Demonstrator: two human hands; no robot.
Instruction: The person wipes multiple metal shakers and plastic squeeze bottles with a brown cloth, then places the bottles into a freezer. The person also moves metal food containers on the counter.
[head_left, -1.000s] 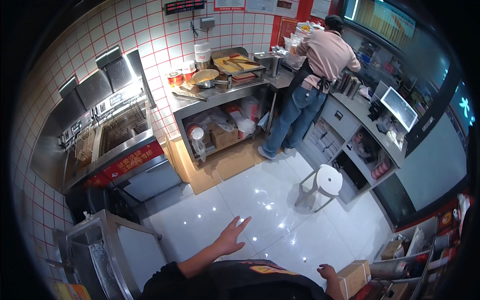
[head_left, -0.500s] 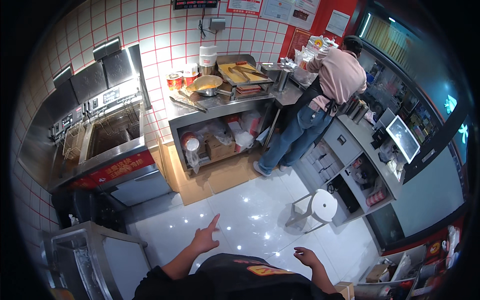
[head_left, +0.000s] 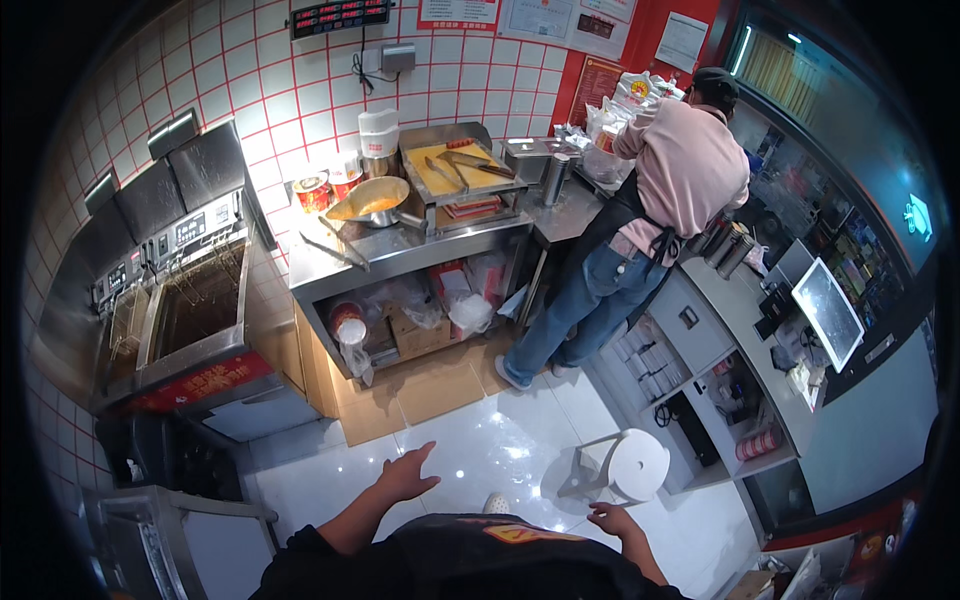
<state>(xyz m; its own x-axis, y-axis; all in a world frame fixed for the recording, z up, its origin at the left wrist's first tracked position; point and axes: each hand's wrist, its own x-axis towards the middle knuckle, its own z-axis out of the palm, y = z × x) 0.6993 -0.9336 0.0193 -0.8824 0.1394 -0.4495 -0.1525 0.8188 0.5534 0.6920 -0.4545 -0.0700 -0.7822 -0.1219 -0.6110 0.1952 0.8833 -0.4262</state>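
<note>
Out over the tiled floor, my left hand (head_left: 408, 476) is empty, its index finger stretched forward and the other fingers loosely spread. My right hand (head_left: 612, 519) is also empty, held low with its fingers apart and slightly bent. It is nearest to the round white stool (head_left: 638, 466), without touching it as far as I can see. Ahead stands a steel worktable (head_left: 420, 246). On it are a metal pan (head_left: 381, 212) of orange-yellow food, a pair of tongs (head_left: 338, 248), red-and-white paper buckets (head_left: 312, 192) and a yellow-lined tray (head_left: 440, 180) with more tongs.
A person (head_left: 672, 175) in a pink top and dark apron leans over the far counter. Deep fryers (head_left: 195, 310) stand at left, a steel cabinet (head_left: 225, 545) at near left. A counter (head_left: 740, 300) with a screen (head_left: 828, 312) runs along the right. Cardboard (head_left: 440, 398) covers some floor.
I have moved forward, so the worktable, fryers and stool appear closer. My shoe now shows below. Both hands stay empty; the other person still leans over the counter.
</note>
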